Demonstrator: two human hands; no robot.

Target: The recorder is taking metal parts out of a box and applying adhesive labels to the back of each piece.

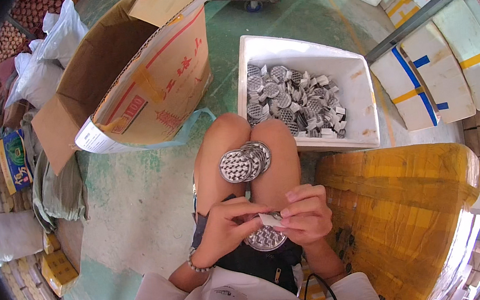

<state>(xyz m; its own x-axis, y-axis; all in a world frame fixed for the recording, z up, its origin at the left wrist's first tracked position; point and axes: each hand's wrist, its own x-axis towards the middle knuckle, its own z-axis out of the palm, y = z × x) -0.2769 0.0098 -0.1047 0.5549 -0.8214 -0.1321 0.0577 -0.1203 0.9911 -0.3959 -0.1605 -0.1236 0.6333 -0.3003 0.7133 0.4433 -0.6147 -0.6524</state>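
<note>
White, a small slip (270, 220) is pinched by the left hand (228, 226) and right hand (308, 216), whose fingertips hide its ends, a patterned disc (266, 241) partly covered at six o'clock. From there, a disc stack (236, 166) rests on the thighs (279, 151) near twelve, a foam box (360, 102) holds more at one, and an open cardboard carton (157, 82) hides its bottom at eleven. Worn green-grey floor (130, 205) spreads at nine, a tape-wrapped box (400, 208) at three.

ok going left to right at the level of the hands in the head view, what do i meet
White sack → yellow carton → left hand → small white piece → right hand → large yellow-taped box
</note>
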